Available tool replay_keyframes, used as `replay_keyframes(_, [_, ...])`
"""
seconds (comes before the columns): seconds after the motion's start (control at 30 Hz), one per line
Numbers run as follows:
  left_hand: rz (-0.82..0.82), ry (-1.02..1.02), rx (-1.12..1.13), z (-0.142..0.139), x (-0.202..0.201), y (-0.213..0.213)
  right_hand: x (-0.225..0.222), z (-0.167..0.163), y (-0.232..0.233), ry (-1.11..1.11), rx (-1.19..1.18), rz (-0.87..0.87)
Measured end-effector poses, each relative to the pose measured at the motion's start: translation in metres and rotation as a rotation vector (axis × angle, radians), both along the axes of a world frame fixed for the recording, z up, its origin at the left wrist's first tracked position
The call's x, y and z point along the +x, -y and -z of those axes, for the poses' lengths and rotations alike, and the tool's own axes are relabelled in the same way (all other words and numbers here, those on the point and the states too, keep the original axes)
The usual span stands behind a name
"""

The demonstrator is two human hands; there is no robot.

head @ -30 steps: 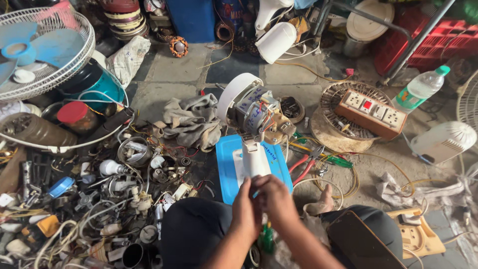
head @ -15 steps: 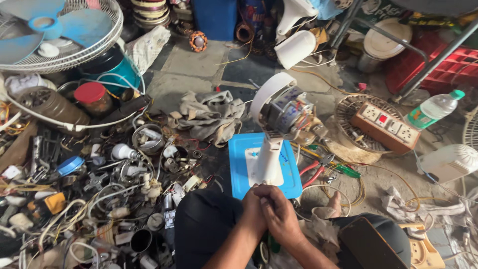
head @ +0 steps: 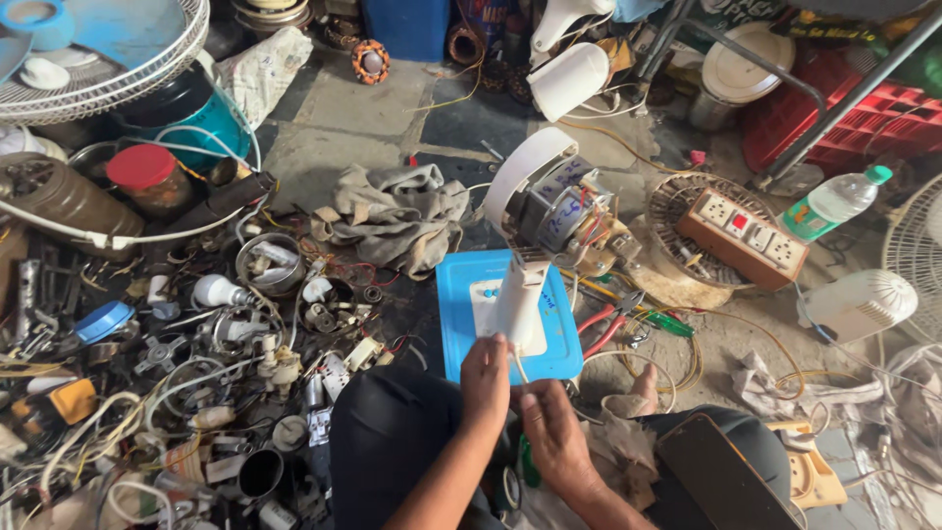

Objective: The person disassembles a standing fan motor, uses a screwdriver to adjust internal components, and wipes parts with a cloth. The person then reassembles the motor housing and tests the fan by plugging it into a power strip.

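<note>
A stripped fan (head: 535, 231) on its blue base (head: 461, 324) (floor, before the knees) is being rewired: a thin white wire (head: 517, 365) is pinched by both hands, left (head: 486, 378), right (head: 554, 432). Steady threading seems needed.

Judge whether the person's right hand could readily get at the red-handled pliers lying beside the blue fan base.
Probably yes: the red-handled pliers lie uncovered just beyond the right hand, beside the blue fan base, with only loose wires nearby.
</note>
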State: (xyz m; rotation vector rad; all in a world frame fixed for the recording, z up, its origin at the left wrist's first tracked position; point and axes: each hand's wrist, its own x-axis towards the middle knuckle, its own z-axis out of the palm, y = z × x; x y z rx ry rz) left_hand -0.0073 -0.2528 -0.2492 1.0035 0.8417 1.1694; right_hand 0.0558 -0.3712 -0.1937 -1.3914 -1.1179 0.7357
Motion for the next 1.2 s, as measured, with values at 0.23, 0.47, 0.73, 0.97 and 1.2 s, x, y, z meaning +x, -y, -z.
replay_keyframes(0.23, [-0.108, -0.495, 0.613, -0.155, -0.002, -0.018, 0.067, -0.060, -0.050, -0.043, -0.104, 0.429])
replay_keyframes(0.47, [-0.279, -0.543, 0.933, -0.197, 0.007, -0.029, 0.117, -0.107, -0.089, -0.046, 0.046, 0.197])
replay_keyframes(0.73, [-0.333, -0.599, 0.834, -0.191, -0.002, -0.045, 0.155, -0.124, -0.100, -0.041, -0.029, 0.108])
replay_keyframes(0.97, [-0.403, -0.578, 0.831, -0.206, -0.011, -0.062, 0.150, -0.117, -0.097, -0.363, -0.042, -0.043])
replay_keyframes(1.2, [-0.273, -0.574, 0.935, -0.196, -0.007, -0.038, 0.118, -0.115, -0.086, -0.349, 0.006, -0.028])
